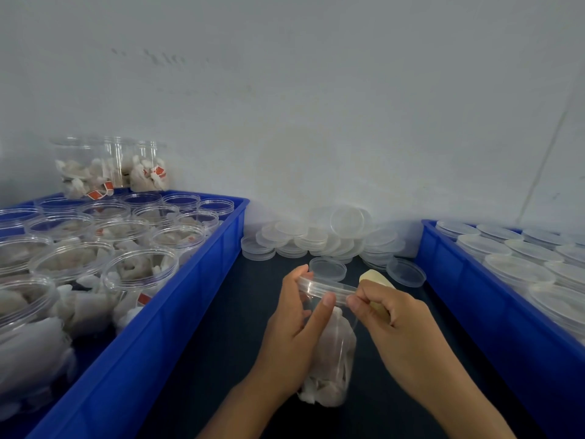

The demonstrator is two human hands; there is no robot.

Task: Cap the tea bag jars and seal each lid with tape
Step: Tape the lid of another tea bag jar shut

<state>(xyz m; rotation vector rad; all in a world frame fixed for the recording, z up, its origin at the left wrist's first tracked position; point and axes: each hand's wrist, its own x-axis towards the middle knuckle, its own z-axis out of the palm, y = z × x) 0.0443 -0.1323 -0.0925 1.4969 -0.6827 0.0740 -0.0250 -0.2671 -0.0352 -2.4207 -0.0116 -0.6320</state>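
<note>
We note open jars crowding the blue plastic crate (202, 280). Over the dark counter (228, 312) our left hand (291, 337) grips the clear tea bag jar (329, 359), capped; our right hand (402, 324) pinches a yellowish tape roll (375, 277) at the lid's rim (329, 288). Risks: tape creasing, jar slipping. Red tags carry no legible writing.
</note>
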